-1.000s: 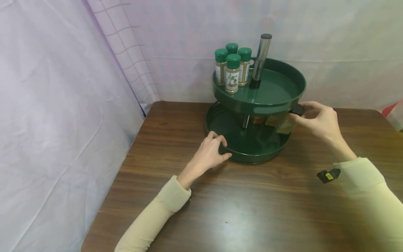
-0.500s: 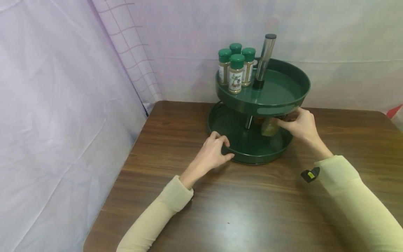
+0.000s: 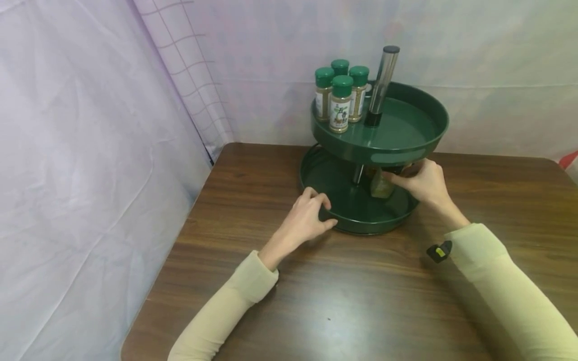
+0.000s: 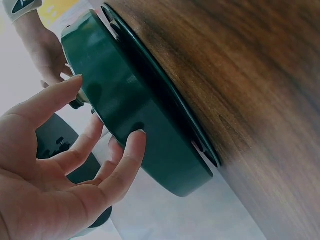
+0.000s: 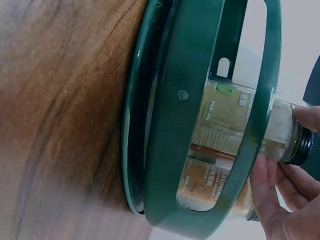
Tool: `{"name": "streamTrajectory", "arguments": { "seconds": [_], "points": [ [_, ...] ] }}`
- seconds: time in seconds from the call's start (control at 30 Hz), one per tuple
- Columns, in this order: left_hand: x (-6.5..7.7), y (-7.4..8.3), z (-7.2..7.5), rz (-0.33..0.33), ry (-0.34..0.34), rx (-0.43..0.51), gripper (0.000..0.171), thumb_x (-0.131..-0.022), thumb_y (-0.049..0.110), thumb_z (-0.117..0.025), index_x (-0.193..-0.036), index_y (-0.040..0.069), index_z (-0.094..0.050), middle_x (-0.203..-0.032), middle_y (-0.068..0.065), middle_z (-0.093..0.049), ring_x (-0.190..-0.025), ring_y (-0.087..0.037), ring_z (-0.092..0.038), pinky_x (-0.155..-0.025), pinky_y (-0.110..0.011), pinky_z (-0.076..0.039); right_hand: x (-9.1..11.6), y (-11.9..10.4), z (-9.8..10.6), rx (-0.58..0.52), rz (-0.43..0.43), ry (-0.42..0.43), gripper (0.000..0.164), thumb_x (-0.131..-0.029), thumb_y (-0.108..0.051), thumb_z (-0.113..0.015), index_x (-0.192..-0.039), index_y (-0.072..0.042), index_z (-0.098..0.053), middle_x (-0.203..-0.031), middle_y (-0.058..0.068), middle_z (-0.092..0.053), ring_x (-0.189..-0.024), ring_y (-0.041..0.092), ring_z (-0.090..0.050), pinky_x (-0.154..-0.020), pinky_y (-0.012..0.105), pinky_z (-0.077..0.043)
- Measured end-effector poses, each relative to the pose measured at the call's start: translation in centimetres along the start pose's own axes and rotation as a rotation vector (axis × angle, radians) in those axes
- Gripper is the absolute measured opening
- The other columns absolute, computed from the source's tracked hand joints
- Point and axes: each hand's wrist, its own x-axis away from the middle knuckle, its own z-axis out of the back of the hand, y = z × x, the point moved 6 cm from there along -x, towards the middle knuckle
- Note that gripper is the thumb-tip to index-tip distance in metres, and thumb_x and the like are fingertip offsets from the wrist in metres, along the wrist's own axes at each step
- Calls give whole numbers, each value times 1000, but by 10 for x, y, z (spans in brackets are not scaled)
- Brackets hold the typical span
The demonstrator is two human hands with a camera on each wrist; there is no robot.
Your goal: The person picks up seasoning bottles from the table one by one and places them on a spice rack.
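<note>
A green two-tier lazy Susan (image 3: 361,220) stands on the wooden table. My left hand (image 3: 307,215) holds the front-left rim of its lower tray, fingers curved at the edge, thumb outside. Between the tiers, on the right, my right hand (image 3: 426,185) grips a clear spice jar (image 3: 382,187) of greenish-tan powder by its top. Its black lid (image 5: 303,146) shows in the right wrist view, and the jar stands within the lower tray's wall. Beside it is a second jar (image 5: 200,184) with orange-brown contents, seen through the slot in that wall.
Several green-capped spice bottles (image 3: 340,108) stand at the left of the upper tray (image 3: 406,125). A metal post (image 3: 384,80) rises through its middle. White cloth (image 3: 271,60) hangs behind the table (image 3: 253,200) and to the left.
My right hand has moved left with the jar, from outside the right edge to inside the lower tier, and lowered it. The left hand keeps its place on the rim.
</note>
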Motion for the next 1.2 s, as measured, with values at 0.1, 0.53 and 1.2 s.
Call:
{"name": "streamTrajectory", "arguments": {
  "seconds": [0.1, 0.53, 1.2],
  "points": [
    [0, 1, -1, 3, -1, 2, 35, -88, 32, -79, -114, 11, -67, -129, -13, -50, -108, -28, -56, -92, -39, -51, 1, -1, 0, 1, 11, 4, 38, -80, -36, -85, -81, 0, -73, -75, 13, -73, -67, 9, -62, -62, 20, -45],
    [0, 7, -2, 2, -22, 19, 35, -89, 31, -79, -114, 11, -66, -131, -13, -49, -111, -28, -55, -94, -39, -50, 8, 6, 1, 21, -44, 0, 43, -82, -42, -83, -85, -1, -70, -84, 16, -74, -80, 29, -70, -64, 19, -45],
    [8, 15, 29, -114, 159, 46, 38, -98, 23, -69, -131, 6, -62, -131, -14, -56, -114, -28, -60, -93, -39, -53, 29, -11, 19, 2, 73, 43, 51, -85, -35, -83, -126, -13, -63, -107, 10, -70, -76, -3, -59, -67, 9, -44]
  ]
}}
